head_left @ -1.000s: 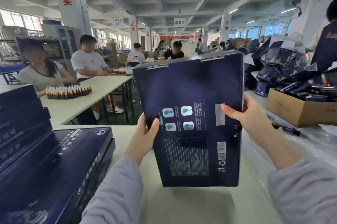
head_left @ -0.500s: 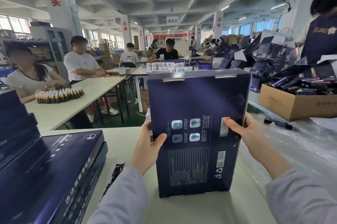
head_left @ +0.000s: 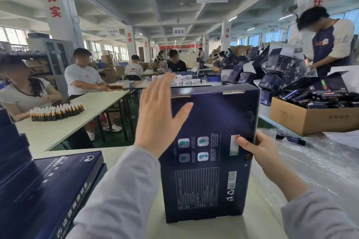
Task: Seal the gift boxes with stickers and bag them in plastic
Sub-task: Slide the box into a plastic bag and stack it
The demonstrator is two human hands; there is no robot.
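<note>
Navy card faces us first: one gift box [head_left: 209,161] stands upright on its narrow end on the pale table [head_left: 194,229], printed back towards us, a pose we judge suits reaching its top flap for a sticker. On it we count four small pictures [head_left: 203,141] and, along the top edge, two pale tabs [head_left: 233,92]. The right hand [head_left: 260,153] steadies it, fingers wrapped behind the right edge, thumb pressed on the face beside one white label [head_left: 234,145]. The left hand [head_left: 159,118] is raised and spread flat, fingers straight, holding nothing; whether it touches the box's upper left corner we cannot tell. At our left lie at least two flat boxes [head_left: 50,190], stacked, likely awaiting their turn, with a taller pile [head_left: 11,145] behind that we cannot count. At our right crinkled clear plastic [head_left: 320,164] covers the table, handy for bagging. Beyond sit one cardboard carton [head_left: 310,120] of dark packs, one cluster of small brown bottles [head_left: 56,111] on a second table [head_left: 77,122], and five other people [head_left: 83,77] plainly seen, more too small to count.
</note>
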